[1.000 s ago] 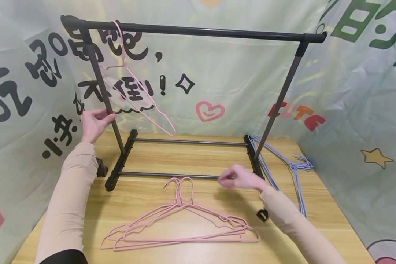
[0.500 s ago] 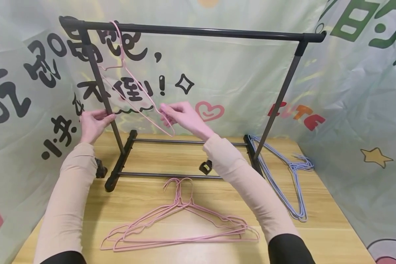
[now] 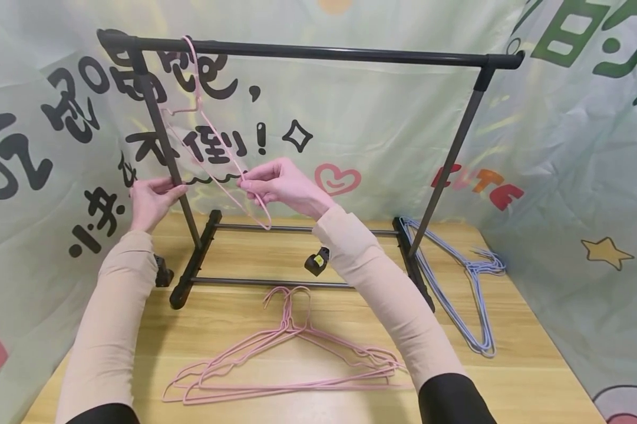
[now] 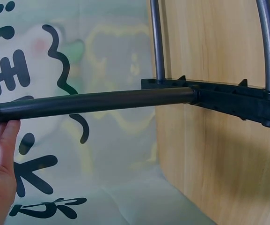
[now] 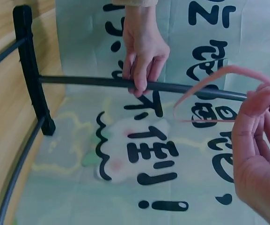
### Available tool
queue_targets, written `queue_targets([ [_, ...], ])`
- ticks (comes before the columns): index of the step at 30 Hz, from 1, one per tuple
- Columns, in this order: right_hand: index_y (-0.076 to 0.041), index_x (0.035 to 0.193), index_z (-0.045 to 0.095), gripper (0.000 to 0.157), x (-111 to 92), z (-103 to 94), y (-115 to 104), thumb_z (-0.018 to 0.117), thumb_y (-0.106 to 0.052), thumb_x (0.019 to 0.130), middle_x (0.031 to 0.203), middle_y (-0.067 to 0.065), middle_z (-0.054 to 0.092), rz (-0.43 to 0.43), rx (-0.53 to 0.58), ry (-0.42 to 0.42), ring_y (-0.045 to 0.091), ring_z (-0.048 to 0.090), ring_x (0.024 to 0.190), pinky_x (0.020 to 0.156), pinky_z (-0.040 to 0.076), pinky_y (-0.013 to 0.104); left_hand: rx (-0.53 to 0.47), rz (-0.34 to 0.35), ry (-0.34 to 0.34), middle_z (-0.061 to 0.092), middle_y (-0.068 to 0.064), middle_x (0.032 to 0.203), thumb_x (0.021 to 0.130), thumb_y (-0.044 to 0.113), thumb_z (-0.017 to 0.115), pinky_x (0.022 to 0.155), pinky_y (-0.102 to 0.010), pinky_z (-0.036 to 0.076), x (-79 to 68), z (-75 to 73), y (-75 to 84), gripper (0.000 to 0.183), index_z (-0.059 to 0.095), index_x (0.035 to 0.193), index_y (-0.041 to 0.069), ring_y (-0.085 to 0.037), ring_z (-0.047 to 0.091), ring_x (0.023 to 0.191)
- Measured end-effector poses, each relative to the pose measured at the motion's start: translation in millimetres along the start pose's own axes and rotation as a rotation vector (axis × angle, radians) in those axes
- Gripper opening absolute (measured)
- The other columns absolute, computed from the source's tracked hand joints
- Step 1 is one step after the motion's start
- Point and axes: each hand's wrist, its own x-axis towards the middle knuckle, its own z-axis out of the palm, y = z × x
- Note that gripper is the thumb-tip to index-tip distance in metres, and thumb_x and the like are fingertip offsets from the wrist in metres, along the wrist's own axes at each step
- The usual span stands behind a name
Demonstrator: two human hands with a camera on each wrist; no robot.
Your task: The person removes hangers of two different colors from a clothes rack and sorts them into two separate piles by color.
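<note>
A pink clothes hanger (image 3: 225,141) hangs by its hook from the top bar of a black garment rack (image 3: 318,53), near the bar's left end. My right hand (image 3: 286,187) pinches the hanger's right arm close to its lower corner, between thumb and fingers. In the right wrist view the hanger's pink corner (image 5: 228,70) sticks out past the thumb. On the rack's left post (image 4: 102,103) my left hand (image 3: 152,201) grips with thumb and fingers, about two thirds of the way down.
Several pink hangers (image 3: 276,387) lie overlapped on the wooden table (image 3: 498,388) in front of the rack. Blue hangers (image 3: 474,277) lie by the rack's right foot. A printed cloth backdrop (image 3: 382,129) stands close behind and at both sides.
My right hand has come up and left from above the table to the hanging hanger and now pinches it. The hanger's lower corner has shifted slightly left and down. My left hand stays on the post.
</note>
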Motion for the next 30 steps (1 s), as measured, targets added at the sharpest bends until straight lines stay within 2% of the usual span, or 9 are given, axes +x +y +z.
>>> queue_targets([
  [3,0.014,0.115,0.068,0.023,-5,-3.9,-3,0.064,0.003,0.095,0.069,0.002,0.07,0.011,-0.107,0.041,0.012,0.061,0.06,0.059,0.053,0.023,0.001,-0.005,-0.005,0.064,-0.018,0.117,0.09,0.027,0.077,0.066,-0.003,0.049,0.0,-0.1,-0.1,0.05,0.066,0.126,-0.005,0.024,0.057,0.068],
  [9,0.01,0.102,0.072,0.014,-16,-21.9,-5,0.067,0.0,0.094,0.062,-0.001,0.067,-0.001,-0.304,0.094,0.011,0.06,0.057,0.056,0.051,0.023,-0.019,-0.015,-0.018,0.066,-0.013,0.115,0.09,0.026,0.077,0.067,-0.004,0.05,0.1,-0.7,-0.3,0.051,0.064,0.128,-0.005,0.023,0.058,0.068],
  [13,0.01,0.101,0.073,0.013,-29,-39.4,-6,0.067,0.0,0.094,0.062,0.0,0.067,-0.005,-0.389,0.118,0.012,0.059,0.056,0.055,0.05,0.023,-0.034,-0.026,-0.022,0.068,-0.011,0.113,0.09,0.025,0.077,0.068,-0.004,0.051,0.4,-0.1,-0.3,0.051,0.064,0.128,-0.005,0.022,0.059,0.069],
  [16,0.01,0.101,0.073,0.014,-43,-57.5,-6,0.066,0.0,0.094,0.065,0.002,0.068,-0.011,-0.431,0.134,0.012,0.059,0.057,0.056,0.051,0.023,-0.033,-0.038,-0.019,0.066,-0.014,0.116,0.089,0.025,0.078,0.068,-0.004,0.051,0.0,0.2,-0.2,0.052,0.063,0.129,-0.005,0.022,0.058,0.069],
  [22,0.012,0.103,0.072,0.016,-81,-96.6,-4,0.067,0.0,0.093,0.067,0.003,0.067,-0.043,-0.468,0.192,0.012,0.057,0.056,0.056,0.05,0.025,-0.039,-0.047,-0.017,0.064,-0.017,0.118,0.09,0.024,0.077,0.069,-0.005,0.051,-0.5,-0.6,-0.5,0.051,0.063,0.13,-0.004,0.022,0.058,0.069],
  [30,0.005,0.108,0.075,0.019,-150,-151.3,-7,0.068,-0.008,0.095,0.069,0.0,0.071,0.039,-0.562,0.307,0.014,0.061,0.062,0.065,0.054,0.028,-0.03,-0.045,-0.02,0.064,-0.019,0.12,0.089,0.026,0.077,0.069,-0.005,0.051,0.9,1.1,0.7,0.052,0.064,0.129,-0.003,0.022,0.058,0.069],
])
